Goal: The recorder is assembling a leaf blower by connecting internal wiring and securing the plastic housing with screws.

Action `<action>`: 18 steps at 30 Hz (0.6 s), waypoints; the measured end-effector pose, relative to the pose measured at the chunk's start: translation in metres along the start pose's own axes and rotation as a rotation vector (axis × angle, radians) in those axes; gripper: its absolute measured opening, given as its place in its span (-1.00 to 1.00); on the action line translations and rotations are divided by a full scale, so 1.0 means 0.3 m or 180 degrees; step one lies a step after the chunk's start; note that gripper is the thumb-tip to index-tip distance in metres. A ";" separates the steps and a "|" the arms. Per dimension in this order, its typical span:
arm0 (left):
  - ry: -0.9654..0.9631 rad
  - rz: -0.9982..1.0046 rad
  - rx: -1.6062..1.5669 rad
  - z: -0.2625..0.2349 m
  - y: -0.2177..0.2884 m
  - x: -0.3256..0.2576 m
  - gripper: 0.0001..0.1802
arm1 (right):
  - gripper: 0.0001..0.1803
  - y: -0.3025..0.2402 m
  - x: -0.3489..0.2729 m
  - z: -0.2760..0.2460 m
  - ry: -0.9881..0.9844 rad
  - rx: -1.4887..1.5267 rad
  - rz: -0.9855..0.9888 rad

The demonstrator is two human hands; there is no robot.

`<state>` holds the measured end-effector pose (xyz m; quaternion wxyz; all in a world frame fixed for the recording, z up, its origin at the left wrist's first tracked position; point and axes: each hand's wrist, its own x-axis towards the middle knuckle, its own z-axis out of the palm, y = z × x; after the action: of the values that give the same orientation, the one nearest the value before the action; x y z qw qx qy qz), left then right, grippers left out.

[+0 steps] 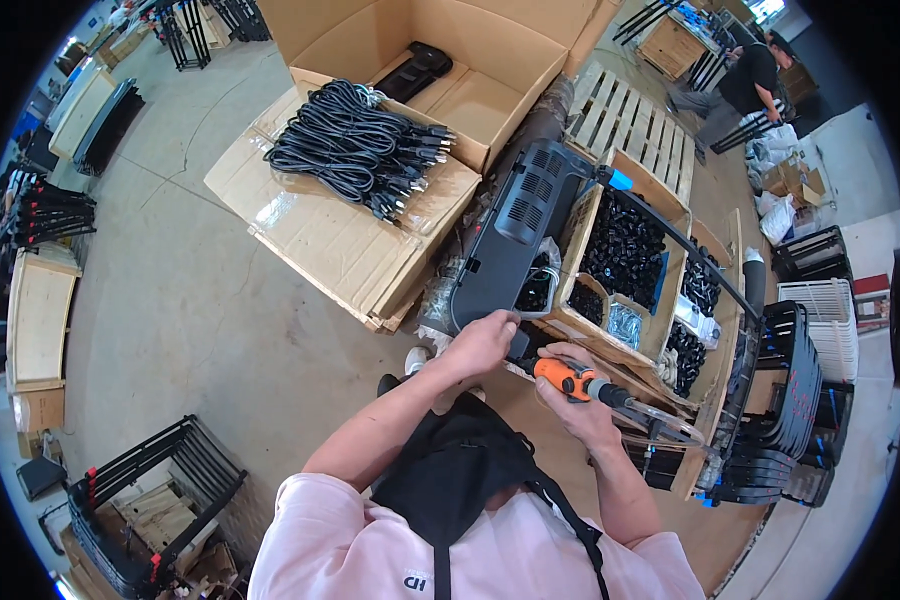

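Observation:
A long dark grey plastic housing point(518, 235) with vent slots lies tilted in front of me. My left hand point(482, 342) grips its near end. My right hand point(577, 400) holds an orange and black powered screwdriver point(582, 381), tip pointing left toward that same end, close to my left hand. Its clear hose trails off to the right. Whether the tip touches the housing is hidden by my hands.
Open cardboard boxes point(625, 245) of small black parts stand right of the housing. A pile of black cables point(355, 150) lies on flattened cardboard at the left, beside a large open carton point(450, 60). Black frames point(785, 400) are stacked at right. Another person point(740, 90) works far back.

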<state>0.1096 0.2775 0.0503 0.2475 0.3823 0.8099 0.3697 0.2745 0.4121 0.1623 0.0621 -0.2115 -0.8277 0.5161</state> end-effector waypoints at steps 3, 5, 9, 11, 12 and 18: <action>-0.0758 -0.1340 -0.3047 -0.062 -0.009 -0.033 -0.65 | -0.60 -0.019 0.008 -0.004 -0.0203 -0.0195 0.0070; -0.0369 -0.1671 -0.4101 -0.062 0.006 -0.098 -0.64 | -0.63 -0.020 0.018 -0.005 -0.0250 -0.0137 -0.0039; -0.0105 -0.1784 -0.4101 0.038 -0.044 -0.193 -0.66 | -0.60 -0.002 0.026 0.005 -0.0267 -0.0382 -0.0220; -0.0153 -0.1937 -0.4182 0.054 -0.034 -0.228 -0.66 | -0.59 -0.001 0.031 0.007 -0.0193 -0.0436 -0.0367; -0.0165 -0.1929 -0.4172 0.062 -0.028 -0.242 -0.66 | -0.58 -0.009 0.033 0.006 -0.0213 -0.0451 -0.0269; -0.0361 -0.2005 -0.4915 0.085 0.002 -0.256 -0.73 | -0.49 -0.007 -0.012 -0.006 0.0025 0.0323 -0.0123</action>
<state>0.1722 0.2264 0.0444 0.5721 -0.1209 0.3842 0.7144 0.2778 0.4113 0.1652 0.0859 -0.1941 -0.8041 0.5553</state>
